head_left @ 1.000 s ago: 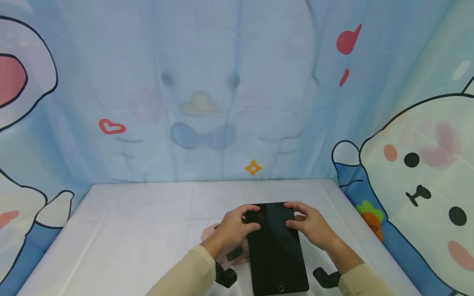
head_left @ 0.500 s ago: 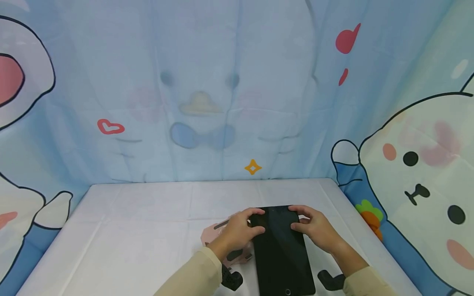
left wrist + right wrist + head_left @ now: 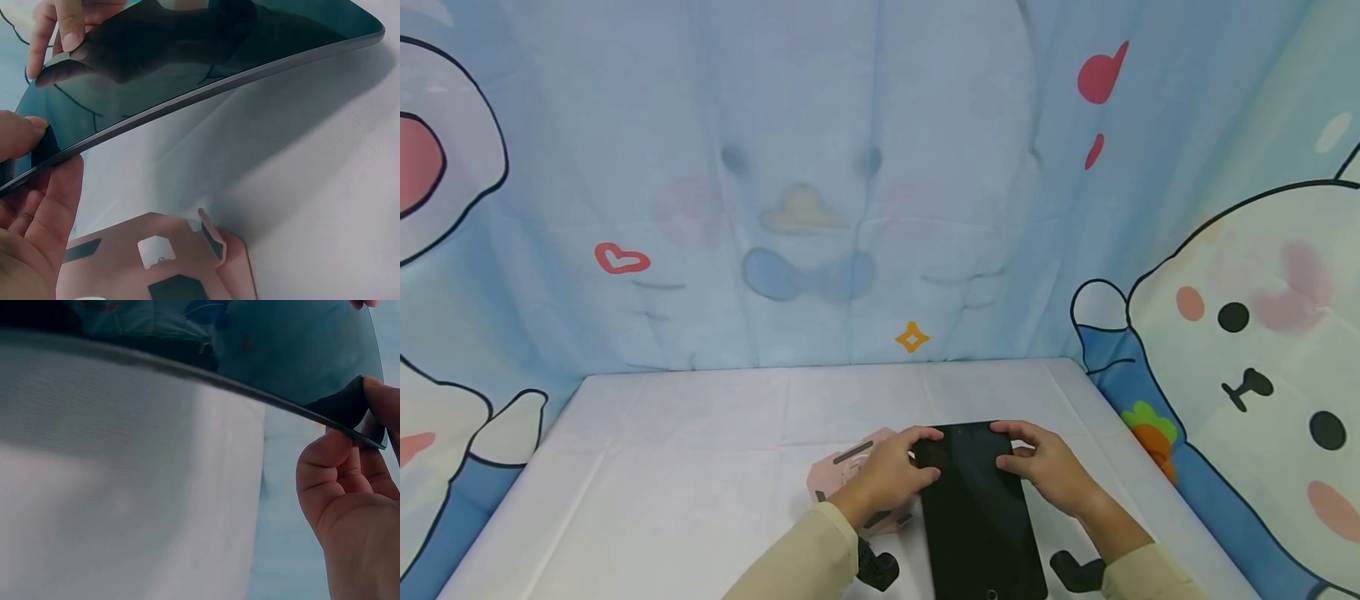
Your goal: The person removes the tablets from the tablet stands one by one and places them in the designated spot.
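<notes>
Both hands hold a black tablet (image 3: 981, 517) by its far corners, its screen dark and facing up. My left hand (image 3: 891, 471) pinches the far left corner, thumb on the screen and fingers beneath the edge, as the left wrist view shows. At the far right corner my right hand (image 3: 1048, 467) grips the same way. In the wrist views the gripped end is raised off the table, with a shadow below. A pink folding stand (image 3: 835, 475) with dark pads lies on the table, partly hidden by the left hand and forearm; it also shows in the left wrist view (image 3: 125, 250).
A white cloth covers the table (image 3: 685, 483). Behind it hangs a light blue curtain (image 3: 805, 125) with cartoon prints, which also runs along both sides. Black wrist devices (image 3: 880, 571) sit by the sleeves (image 3: 805, 550).
The hands and the tablet have shifted a little to the right and toward the person. More of the pink stand shows now. The grip on the tablet stays the same.
</notes>
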{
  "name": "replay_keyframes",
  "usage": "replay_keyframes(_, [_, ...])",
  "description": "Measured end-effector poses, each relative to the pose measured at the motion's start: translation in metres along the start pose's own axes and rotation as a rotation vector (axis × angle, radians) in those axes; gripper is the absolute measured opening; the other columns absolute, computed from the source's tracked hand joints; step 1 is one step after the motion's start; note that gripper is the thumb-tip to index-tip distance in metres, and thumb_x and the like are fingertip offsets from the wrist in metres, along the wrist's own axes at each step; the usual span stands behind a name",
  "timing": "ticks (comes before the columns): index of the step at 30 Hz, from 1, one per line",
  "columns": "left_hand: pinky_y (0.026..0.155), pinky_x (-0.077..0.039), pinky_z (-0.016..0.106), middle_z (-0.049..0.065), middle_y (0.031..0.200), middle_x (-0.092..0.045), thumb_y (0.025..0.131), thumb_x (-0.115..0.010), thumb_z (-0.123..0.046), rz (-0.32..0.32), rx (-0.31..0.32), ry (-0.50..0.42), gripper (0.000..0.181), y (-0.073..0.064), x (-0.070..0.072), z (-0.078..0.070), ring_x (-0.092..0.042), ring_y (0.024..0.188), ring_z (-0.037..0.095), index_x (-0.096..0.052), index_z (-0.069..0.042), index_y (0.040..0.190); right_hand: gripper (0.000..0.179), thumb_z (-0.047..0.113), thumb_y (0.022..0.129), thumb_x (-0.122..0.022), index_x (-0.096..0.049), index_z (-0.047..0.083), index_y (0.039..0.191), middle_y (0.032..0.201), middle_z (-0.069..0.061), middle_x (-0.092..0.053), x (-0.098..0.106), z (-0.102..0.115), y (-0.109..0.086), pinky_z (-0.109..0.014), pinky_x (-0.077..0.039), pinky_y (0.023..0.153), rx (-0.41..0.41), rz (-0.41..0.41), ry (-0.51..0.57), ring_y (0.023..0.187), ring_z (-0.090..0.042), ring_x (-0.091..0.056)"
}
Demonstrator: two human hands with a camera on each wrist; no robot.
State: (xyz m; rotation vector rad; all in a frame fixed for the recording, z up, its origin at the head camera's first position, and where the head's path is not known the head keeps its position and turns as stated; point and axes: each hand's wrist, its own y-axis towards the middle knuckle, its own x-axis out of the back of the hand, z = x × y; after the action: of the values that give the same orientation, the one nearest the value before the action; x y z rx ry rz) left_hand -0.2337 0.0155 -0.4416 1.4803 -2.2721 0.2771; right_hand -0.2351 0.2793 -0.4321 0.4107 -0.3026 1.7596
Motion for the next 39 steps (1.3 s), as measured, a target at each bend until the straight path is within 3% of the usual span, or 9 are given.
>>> replay_keyframes(9, [0.061,-0.047,0.03,-0.004,0.094,-0.058,0.091,-0.074,-0.012,0.008,0.059,-0.04,0.046,0.0,-0.008,-0.001,-0.055,0.077,0.012,-0.062,-0.026,0.133,0.052,0.008,0.092,-0.07,-0.051,-0.004,0.139,0.136,-0.025,-0.051,0.002,-0.007,-0.003,-0.036,-0.054,0.08,-0.029,-0.021,-0.038,0.103,-0.031,-0.064])
replay_keyframes(16, [0.06,-0.045,0.03,-0.002,0.082,-0.059,0.09,-0.072,-0.01,0.012,0.076,-0.074,0.048,0.001,-0.014,0.002,-0.054,0.068,0.012,-0.062,-0.027,0.134,0.051,0.007,0.091,-0.071,-0.053,-0.004,0.138,0.132,-0.023,-0.053,0.0,-0.011,-0.004,-0.035,-0.054,0.08,-0.044,-0.032,-0.037,0.101,-0.029,-0.064])
replay_keyframes(22, [0.064,-0.047,0.029,-0.007,0.094,-0.061,0.09,-0.073,-0.012,0.014,0.066,-0.059,0.047,0.002,-0.019,0.005,-0.056,0.075,0.009,-0.063,-0.026,0.133,0.052,0.007,0.091,-0.071,-0.051,-0.005,0.138,0.133,-0.025,-0.051,0.003,-0.016,-0.006,-0.036,-0.054,0.08,-0.048,-0.018,-0.021,0.1,-0.03,-0.065])
replay_keyframes(27, [0.067,-0.047,0.03,-0.006,0.098,-0.06,0.089,-0.074,-0.01,0.006,0.077,-0.107,0.047,0.003,-0.024,0.007,-0.055,0.079,0.01,-0.064,-0.026,0.132,0.052,0.006,0.091,-0.071,-0.051,-0.006,0.138,0.132,-0.025,-0.051,0.004,-0.019,-0.008,-0.035,-0.055,0.079,-0.065,-0.021,-0.008,0.096,-0.028,-0.065])
replay_keyframes(39, [0.057,-0.044,0.029,-0.003,0.075,-0.057,0.091,-0.071,-0.011,0.02,0.077,-0.064,0.048,0.004,-0.033,0.009,-0.053,0.063,0.01,-0.061,-0.026,0.136,0.053,0.007,0.089,-0.072,-0.052,-0.005,0.137,0.131,-0.025,-0.052,0.007,-0.027,-0.01,-0.033,-0.055,0.077,-0.093,-0.04,-0.017,0.093,-0.026,-0.064])
